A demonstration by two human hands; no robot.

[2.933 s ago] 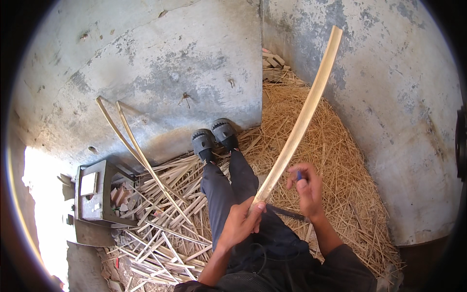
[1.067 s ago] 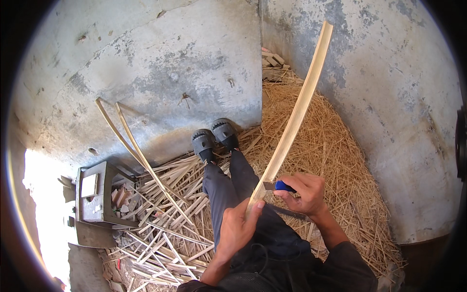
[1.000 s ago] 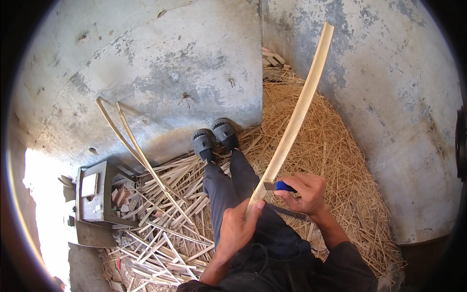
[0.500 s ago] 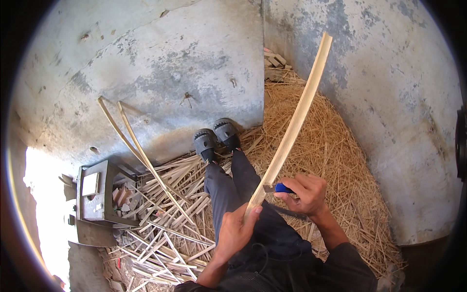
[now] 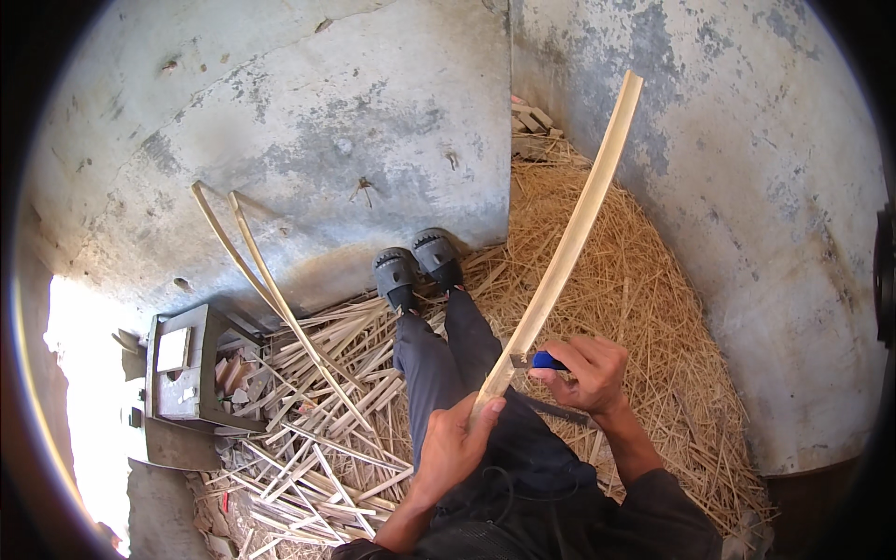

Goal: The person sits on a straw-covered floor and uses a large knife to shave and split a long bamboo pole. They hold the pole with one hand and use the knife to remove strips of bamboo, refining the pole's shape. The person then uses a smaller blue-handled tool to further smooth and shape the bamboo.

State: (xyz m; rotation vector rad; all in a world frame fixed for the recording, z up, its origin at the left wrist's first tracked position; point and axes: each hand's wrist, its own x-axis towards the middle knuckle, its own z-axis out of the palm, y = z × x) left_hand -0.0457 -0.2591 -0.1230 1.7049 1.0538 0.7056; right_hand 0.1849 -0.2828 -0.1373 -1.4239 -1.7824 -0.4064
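Observation:
My left hand (image 5: 453, 450) is closed around the lower end of a long, pale split-bamboo strip (image 5: 576, 231). The strip slants up and to the right over my lap, its far end in the air before the wall. In my right hand (image 5: 594, 375) is a small knife (image 5: 547, 360) with a blue handle, gripped in curled fingers. Its short blade meets the strip just above my left hand, where the surface looks rough. A dark, flat, narrow thing (image 5: 555, 411) lies below my right hand, and I cannot make out what it is.
Straw-like shavings (image 5: 644, 308) cover the floor on the right. Several thin bamboo strips (image 5: 322, 467) lie heaped at left, beside a tipped wooden box (image 5: 182, 397). Two long strips (image 5: 252, 252) lean against the weathered wall (image 5: 280, 112). My dark shoes (image 5: 415, 259) rest near that wall.
The blade and the bamboo strip have shifted very slightly against each other, and the strip's far end sits a little lower and further right. Both hands keep their grips.

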